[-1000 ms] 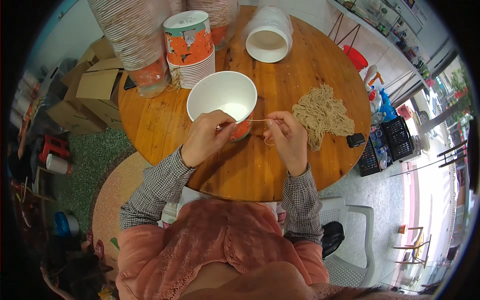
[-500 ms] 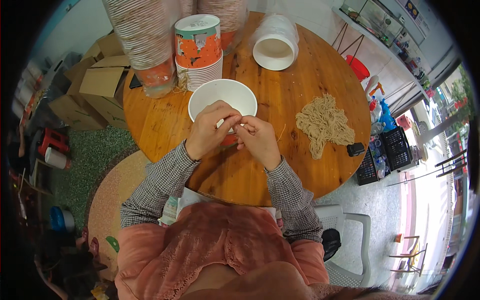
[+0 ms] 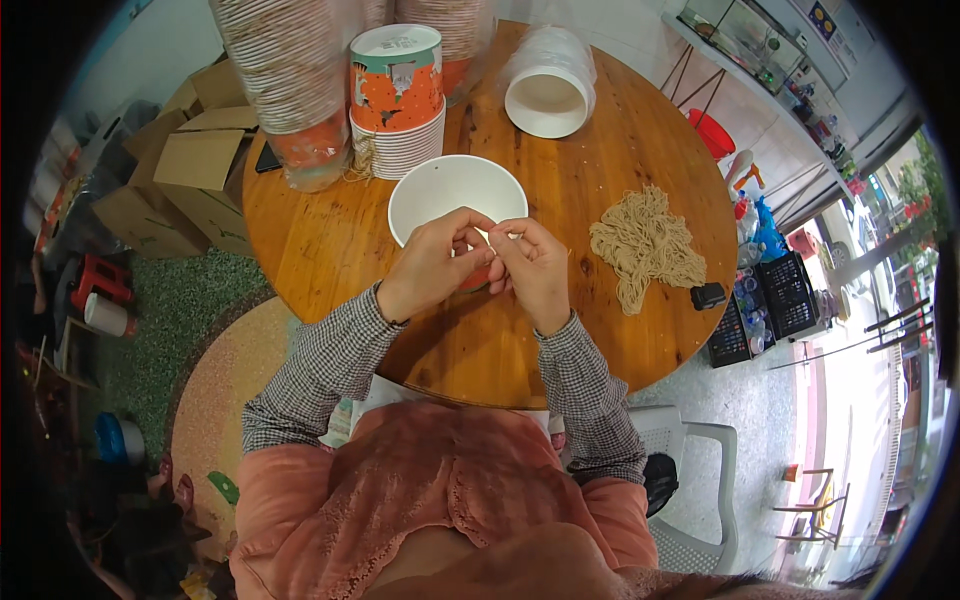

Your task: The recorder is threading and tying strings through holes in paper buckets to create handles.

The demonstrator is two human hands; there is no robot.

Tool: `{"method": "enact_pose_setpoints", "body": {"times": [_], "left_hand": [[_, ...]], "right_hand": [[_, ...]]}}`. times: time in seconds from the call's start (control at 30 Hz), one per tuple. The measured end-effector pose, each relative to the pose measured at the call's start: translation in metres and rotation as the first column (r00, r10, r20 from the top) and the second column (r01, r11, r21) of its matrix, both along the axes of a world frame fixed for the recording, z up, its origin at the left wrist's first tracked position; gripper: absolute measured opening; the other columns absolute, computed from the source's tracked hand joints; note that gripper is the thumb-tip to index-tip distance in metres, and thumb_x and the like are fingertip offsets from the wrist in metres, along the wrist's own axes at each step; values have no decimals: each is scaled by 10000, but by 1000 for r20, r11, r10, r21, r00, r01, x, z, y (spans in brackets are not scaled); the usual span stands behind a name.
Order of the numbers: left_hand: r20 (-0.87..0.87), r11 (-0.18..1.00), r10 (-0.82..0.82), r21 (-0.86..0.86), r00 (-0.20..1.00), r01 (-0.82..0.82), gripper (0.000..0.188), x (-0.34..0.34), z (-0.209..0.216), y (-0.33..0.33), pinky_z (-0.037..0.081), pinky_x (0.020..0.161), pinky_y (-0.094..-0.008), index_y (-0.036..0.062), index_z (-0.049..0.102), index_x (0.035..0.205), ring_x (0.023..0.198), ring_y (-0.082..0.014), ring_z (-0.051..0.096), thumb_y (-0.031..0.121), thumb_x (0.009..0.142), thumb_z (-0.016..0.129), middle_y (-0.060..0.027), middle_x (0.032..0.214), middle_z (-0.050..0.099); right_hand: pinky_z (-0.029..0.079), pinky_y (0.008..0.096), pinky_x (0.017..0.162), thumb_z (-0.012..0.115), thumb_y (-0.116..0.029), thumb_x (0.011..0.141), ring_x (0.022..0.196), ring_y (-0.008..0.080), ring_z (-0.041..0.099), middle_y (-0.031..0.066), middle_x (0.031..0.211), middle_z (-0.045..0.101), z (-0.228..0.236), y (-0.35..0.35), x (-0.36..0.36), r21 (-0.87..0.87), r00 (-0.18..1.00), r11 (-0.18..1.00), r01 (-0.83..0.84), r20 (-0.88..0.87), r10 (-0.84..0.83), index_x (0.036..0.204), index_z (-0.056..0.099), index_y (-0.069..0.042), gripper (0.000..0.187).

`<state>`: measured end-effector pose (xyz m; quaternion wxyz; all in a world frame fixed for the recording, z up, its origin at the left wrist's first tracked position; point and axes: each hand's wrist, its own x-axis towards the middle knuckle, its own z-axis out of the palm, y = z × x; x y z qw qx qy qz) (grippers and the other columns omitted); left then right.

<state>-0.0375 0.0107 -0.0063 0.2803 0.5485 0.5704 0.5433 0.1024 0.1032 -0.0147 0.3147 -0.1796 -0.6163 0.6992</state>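
A white-lined paper bucket (image 3: 455, 188) stands open in front of me, a bit of its orange outside showing below the hands. At its near rim, my left hand (image 3: 432, 268) is closed in a pinch, its fingertips meeting those of my right hand (image 3: 535, 275), also pinched. Between them is what looks like a thin piece of string, mostly hidden by the fingers; a faint tan end shows beside the right hand. To the right lies a loose heap of tan string (image 3: 648, 248).
Behind the bucket rise an upside-down orange bucket (image 3: 397, 85) on a nested stack and tall bagged stacks (image 3: 290, 75). A bagged white bucket stack (image 3: 547, 103) lies on its side at the back. A small black object (image 3: 708, 296) sits near the round table's (image 3: 640, 345) right edge.
Both hands have shifted slightly right, and the bucket's rim appears a little further right too. The fingertips remain together at the near rim.
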Motion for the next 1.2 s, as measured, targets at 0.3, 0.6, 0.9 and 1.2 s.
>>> {"method": "enact_pose_setpoints", "body": {"times": [0.3, 0.6, 0.9, 1.2], "left_hand": [[130, 981, -96, -155, 987, 116, 104, -7, 6, 10, 458, 573, -202, -12, 609, 933, 666, -53, 556, 85, 897, 597, -22, 775, 622], [159, 998, 54, -39, 986, -48, 105, -12, -1, 26, 419, 546, -189, -7, 599, 860, 630, -27, 512, 97, 877, 594, 7, 707, 586], [103, 982, -162, -84, 981, 171, 106, 11, 13, 23, 472, 642, -196, -40, 657, 909, 714, -36, 550, 51, 875, 616, -3, 781, 637], [134, 961, -228, -126, 964, 245, 148, 6, 11, 25, 459, 621, -186, -28, 676, 872, 701, -32, 554, 111, 885, 626, -4, 787, 651]], "right_hand": [[391, 182, 413, 551, -131, 941, 481, 79, 539, 41, 670, 608, 9, 12, 19, -40, 999, 999, 7, 50, -5, 950, 548, -7, 124], [430, 206, 482, 516, -114, 951, 582, 79, 570, 31, 737, 601, -1, 10, 23, 127, 1000, 992, 16, -29, -12, 1025, 493, -21, 121], [499, 296, 620, 619, -16, 861, 716, 223, 639, 111, 832, 635, 39, 16, 38, 970, 924, 202, 134, -49, -379, 937, 571, -15, 90], [489, 242, 686, 676, 15, 808, 803, 152, 594, 80, 945, 626, -3, 24, 54, 585, 944, 745, 321, -132, -303, 993, 635, -9, 191]]}}
